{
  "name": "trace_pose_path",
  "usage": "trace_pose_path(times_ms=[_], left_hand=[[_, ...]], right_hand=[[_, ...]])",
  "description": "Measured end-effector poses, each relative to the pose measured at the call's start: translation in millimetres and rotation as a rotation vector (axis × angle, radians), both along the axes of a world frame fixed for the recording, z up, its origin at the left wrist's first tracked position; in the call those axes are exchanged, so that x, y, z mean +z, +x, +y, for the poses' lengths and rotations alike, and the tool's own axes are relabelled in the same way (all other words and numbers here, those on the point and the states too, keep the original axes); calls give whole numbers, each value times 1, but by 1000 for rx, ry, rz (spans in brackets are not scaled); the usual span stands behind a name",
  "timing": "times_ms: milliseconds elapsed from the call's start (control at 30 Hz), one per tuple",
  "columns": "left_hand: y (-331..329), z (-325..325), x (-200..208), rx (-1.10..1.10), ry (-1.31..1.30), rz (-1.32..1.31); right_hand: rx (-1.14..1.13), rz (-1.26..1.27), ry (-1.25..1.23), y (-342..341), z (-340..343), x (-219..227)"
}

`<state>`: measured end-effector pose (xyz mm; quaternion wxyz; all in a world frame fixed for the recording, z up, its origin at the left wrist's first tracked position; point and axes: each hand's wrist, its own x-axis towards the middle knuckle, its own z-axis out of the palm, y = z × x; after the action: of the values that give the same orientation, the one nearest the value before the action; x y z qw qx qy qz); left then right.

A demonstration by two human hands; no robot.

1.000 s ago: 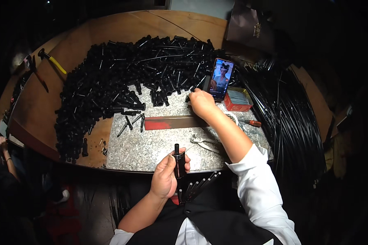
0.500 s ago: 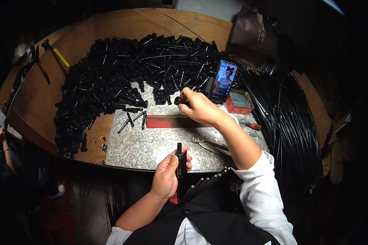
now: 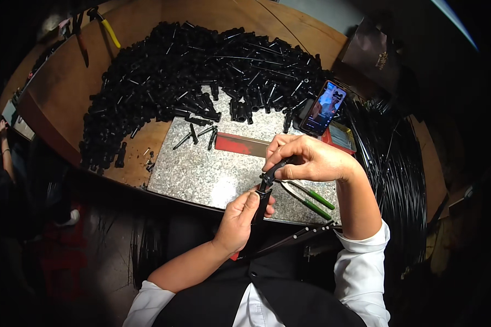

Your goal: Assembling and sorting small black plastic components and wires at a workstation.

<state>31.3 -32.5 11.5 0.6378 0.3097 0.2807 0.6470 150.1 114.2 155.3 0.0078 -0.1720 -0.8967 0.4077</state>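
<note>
My left fingers (image 3: 250, 201) grip black tube (image 3: 259, 212) at near edge of counter (image 3: 188, 177); my right fingers (image 3: 292, 173) pinch black fitting (image 3: 269, 177) at tube's top. Looks part-joined; full seating can't tell. Loose black pile (image 3: 163, 76) beyond.

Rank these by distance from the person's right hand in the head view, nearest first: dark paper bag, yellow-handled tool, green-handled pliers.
1. Green-handled pliers: just below the right hand, toward the person.
2. Dark paper bag: upper right.
3. Yellow-handled tool: far upper left, across the picture.
</note>
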Motion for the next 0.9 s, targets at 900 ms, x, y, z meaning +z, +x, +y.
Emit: trace_pose_path(times_ms=[900], left_hand=[[2, -6, 8, 79, 38, 169]], right_hand=[[-18, 10, 12, -20, -30, 1]])
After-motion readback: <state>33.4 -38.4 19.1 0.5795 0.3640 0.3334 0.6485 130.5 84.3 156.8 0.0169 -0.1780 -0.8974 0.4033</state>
